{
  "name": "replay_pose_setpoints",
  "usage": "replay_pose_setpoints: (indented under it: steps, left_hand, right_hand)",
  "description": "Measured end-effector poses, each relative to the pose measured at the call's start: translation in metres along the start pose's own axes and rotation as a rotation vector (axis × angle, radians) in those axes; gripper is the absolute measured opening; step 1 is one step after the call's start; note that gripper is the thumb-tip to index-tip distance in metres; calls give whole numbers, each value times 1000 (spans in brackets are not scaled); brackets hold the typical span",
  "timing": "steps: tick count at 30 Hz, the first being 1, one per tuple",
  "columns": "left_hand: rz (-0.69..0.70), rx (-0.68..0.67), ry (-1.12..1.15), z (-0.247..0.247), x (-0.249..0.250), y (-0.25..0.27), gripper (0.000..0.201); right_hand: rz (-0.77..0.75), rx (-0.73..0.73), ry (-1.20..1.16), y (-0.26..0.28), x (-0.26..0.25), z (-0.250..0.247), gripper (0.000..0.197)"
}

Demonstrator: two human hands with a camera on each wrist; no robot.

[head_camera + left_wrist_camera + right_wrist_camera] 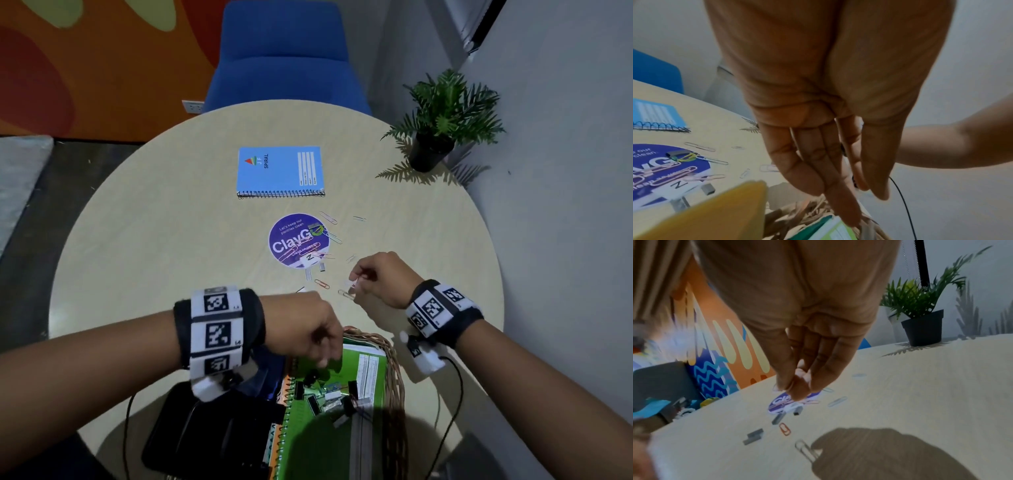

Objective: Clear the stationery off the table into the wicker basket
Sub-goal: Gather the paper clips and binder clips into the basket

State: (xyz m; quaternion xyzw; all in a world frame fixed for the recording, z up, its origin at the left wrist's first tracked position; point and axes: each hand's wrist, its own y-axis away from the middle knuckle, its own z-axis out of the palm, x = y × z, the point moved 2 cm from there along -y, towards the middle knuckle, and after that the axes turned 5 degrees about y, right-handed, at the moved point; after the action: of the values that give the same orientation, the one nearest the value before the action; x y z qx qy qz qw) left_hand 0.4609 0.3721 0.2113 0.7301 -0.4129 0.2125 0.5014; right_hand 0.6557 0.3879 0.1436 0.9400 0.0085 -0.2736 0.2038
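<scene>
The wicker basket [394, 373] stands at the table's near edge and holds a green spiral notebook [329, 431], binder clips and staple strips. My left hand [322, 349] hangs over the basket's far rim with its fingers [818, 162] straight, pointing down and holding nothing. To the right, just above the table, my right hand [358, 282] pinches a pale paper clip between thumb and fingertips [795, 386]. A red clip [322, 283], a clear clip [807, 451] and grey staple strips [753, 436] lie loose beneath it. A blue spiral notebook [280, 169] lies farther back.
Several paper clips lie on and around a round purple sticker [298, 240] at the table's middle. A potted plant [442, 116] stands at the far right edge. A blue chair [284, 58] is behind the table. A black pouch [205, 431] lies left of the basket.
</scene>
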Motion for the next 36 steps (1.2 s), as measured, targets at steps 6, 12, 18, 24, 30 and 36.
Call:
replay_pose_setpoints:
  steps: [6,12,18,24,30,36]
  left_hand:
    - [-88,244,-126,-32,-19,6,13]
    - [-378,368,-265,-72,-68,-22,18]
    - [-575,255,-297,-67,-90,-69,25]
    - [-782,123,-370,-51,-189,-135,62]
    - [-676,87,-493,-57,-114,-98,35]
    - [-592,196,-426,-64,-114,-87,16]
  right_hand:
    - [-62,-124,-128,50,-15,-4,18]
    - [-140,-381,-125,85,-31,10,12]
    - [-13,1,-48,22,-5,-12,16]
    - [80,81,295,-50,20,10,25]
    - [49,38,516,-69,20,27,15]
    - [135,21,423,-63,29,27,15]
